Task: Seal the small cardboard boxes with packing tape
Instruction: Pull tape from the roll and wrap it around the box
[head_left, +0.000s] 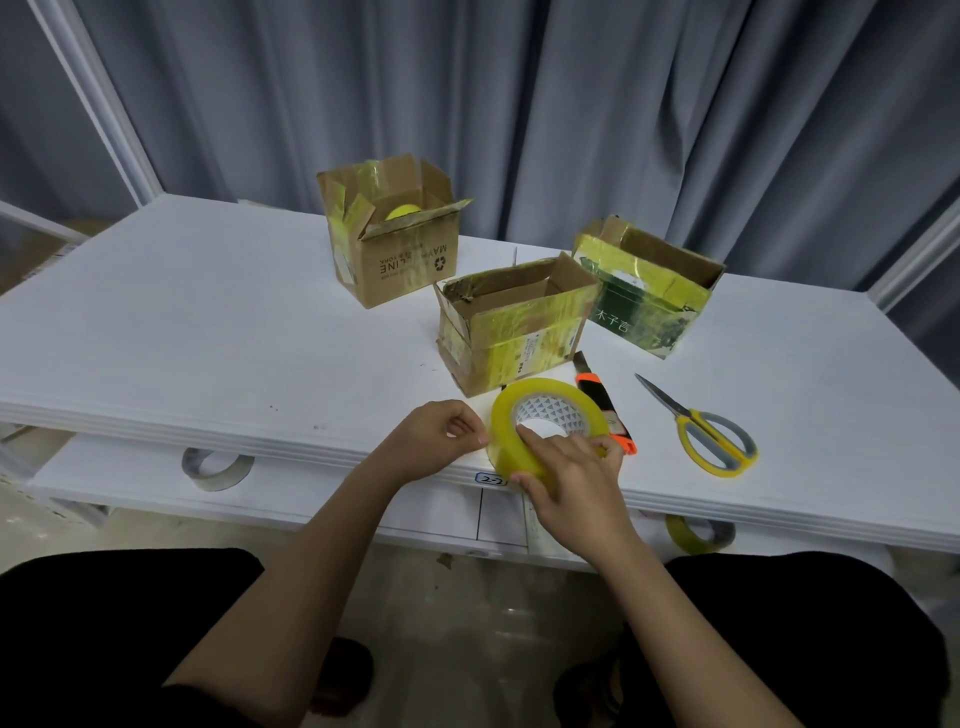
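Right hand: right hand (571, 475) grips the tape roll (545, 426) at the near table edge, one finger hooked thru the core, thumb on the near rim, other fingers wrapped round the right side.
Left hand: left hand (441, 434) just left of the roll, fingers curled, fingertips (475, 435) pinched together right at the roll's left rim; looks like it's on the tape end, but the strip itself is too thin to make out.
Tape roll: yellowish clear packing tape w/ white patterned core, tipped up on its near edge, sitting just near of the middle box.
Middle box: middle box (511, 325), flaps up, top open, sides covered w/ old yellow tape and a shipping label.
Far-left box: far-left box (392, 244), brown, upside-down print on its near face, flaps half open, something yellow-green inside.
Right box: right box (647, 291), green printed front, top open, touching or nearly touching the middle box's right corner.
Knife: utility knife (602, 402), orange and black, lying just right of the roll, partly behind the hand.
Scissors: scissors (704, 428), yellow-grey handles, blades closed, pointing far-left, well right of the knife.
Table: white table (208, 322), drawer fronts below w/ ring pulls.
Backdrop: grey curtain (519, 104) behind everything.
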